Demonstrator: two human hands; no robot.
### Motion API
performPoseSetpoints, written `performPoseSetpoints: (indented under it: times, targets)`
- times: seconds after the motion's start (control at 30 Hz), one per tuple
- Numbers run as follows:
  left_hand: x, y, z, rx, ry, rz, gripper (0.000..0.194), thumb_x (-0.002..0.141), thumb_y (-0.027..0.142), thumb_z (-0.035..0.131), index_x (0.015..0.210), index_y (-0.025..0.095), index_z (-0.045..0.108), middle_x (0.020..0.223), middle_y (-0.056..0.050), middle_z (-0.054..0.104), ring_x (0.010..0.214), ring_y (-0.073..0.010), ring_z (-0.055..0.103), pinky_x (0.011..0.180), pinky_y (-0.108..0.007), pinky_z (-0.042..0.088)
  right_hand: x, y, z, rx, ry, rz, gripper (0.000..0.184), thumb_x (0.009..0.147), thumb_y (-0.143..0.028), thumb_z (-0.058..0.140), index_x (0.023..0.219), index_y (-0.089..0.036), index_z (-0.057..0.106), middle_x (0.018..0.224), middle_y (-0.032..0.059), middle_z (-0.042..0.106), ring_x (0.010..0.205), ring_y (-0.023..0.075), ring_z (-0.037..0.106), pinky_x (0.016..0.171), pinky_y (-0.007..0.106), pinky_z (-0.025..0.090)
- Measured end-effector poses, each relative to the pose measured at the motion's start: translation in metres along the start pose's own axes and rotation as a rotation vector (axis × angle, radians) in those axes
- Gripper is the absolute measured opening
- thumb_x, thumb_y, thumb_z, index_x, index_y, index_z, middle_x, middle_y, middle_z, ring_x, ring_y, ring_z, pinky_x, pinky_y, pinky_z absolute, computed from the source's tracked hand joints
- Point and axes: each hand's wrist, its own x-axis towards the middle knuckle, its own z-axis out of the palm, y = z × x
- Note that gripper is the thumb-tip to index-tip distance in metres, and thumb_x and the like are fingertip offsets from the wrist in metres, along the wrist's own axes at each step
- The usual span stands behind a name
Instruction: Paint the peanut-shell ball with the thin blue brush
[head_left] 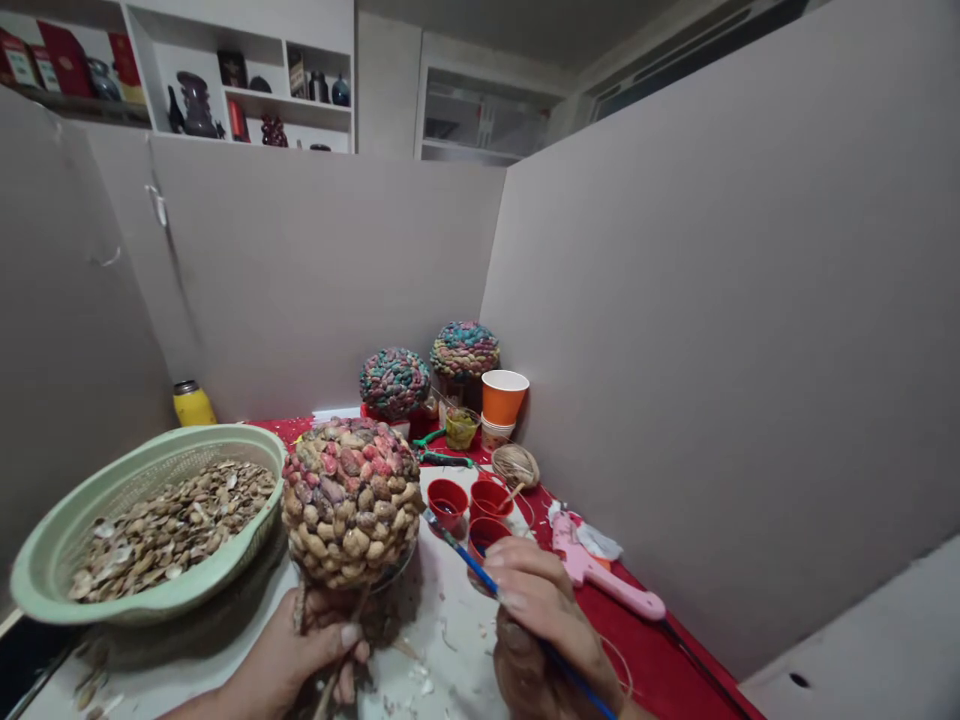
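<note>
Clock directions are taken from the large shell-covered ball (352,505), which is held up near the lower middle of the view. Its top is coloured pink and purplish and its lower part is tan. No writing can be read; the markings on the boxes (66,60) on the shelves (289,98) at 11 o'clock are too small.

At 9 o'clock, one pale green basket (161,600) is partly filled with loose shells (180,520). At 3 o'clock, three red cups (447,503) are grouped: dark liquid is seen in the left one, a stick (512,496) in the far right one, and something dark bluish in the nearest. At 2 o'clock, yellowish-green matter is held in one clear cup (461,430), and one orange cup (504,400) is set on paler cups (495,432). Two multicoloured balls (394,382) are placed toward 1 o'clock, one yellow bottle (193,404) at 10, and one twine coil (515,466) and one pink glue gun (611,582) toward 3.

At 6 o'clock, the ball's stem is gripped by the closed fingers of the left hand (307,645). At 4 o'clock, one blue brush (480,572) is pinched in the curled right hand (540,610); its tip is poised between ball and cups.
</note>
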Motion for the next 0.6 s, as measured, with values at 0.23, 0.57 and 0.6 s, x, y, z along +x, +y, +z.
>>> performPoseSetpoints:
  times: [0.23, 0.57, 0.6]
  targets:
    - [0.002, 0.004, 0.005, -0.048, 0.0, -0.007, 0.057, 0.058, 0.058, 0.098, 0.085, 0.013, 0.076, 0.064, -0.005, 0.077, 0.038, -0.0092, 0.062, 0.041, -0.017, 0.048, 0.017, -0.004, 0.0, 0.045, -0.11, -0.068, 0.02, 0.102, -0.011, 0.055, 0.119, -0.015, 0.065, 0.091, 0.0091, 0.08, 0.088, 0.0226, 0.073, 0.076, 0.043, 0.067]
    - [0.007, -0.002, 0.008, 0.001, -0.022, 0.022, 0.064, 0.056, 0.067, 0.095, 0.081, 0.012, 0.074, 0.059, -0.004, 0.07, 0.036, -0.0073, 0.055, 0.039, -0.019, 0.044, -0.007, -0.002, -0.008, 0.062, -0.129, -0.075, 0.023, 0.103, -0.017, 0.057, 0.123, -0.018, 0.068, 0.096, 0.0081, 0.082, 0.092, 0.0249, 0.077, 0.08, 0.047, 0.069]
    - [0.008, -0.004, 0.009, 0.007, -0.026, 0.033, 0.066, 0.055, 0.07, 0.094, 0.08, 0.012, 0.074, 0.059, -0.003, 0.069, 0.037, -0.0069, 0.054, 0.04, -0.019, 0.045, -0.015, 0.001, -0.008, 0.061, -0.07, -0.072, 0.022, 0.104, -0.018, 0.057, 0.121, -0.02, 0.069, 0.095, 0.0071, 0.083, 0.092, 0.0251, 0.078, 0.08, 0.048, 0.069]
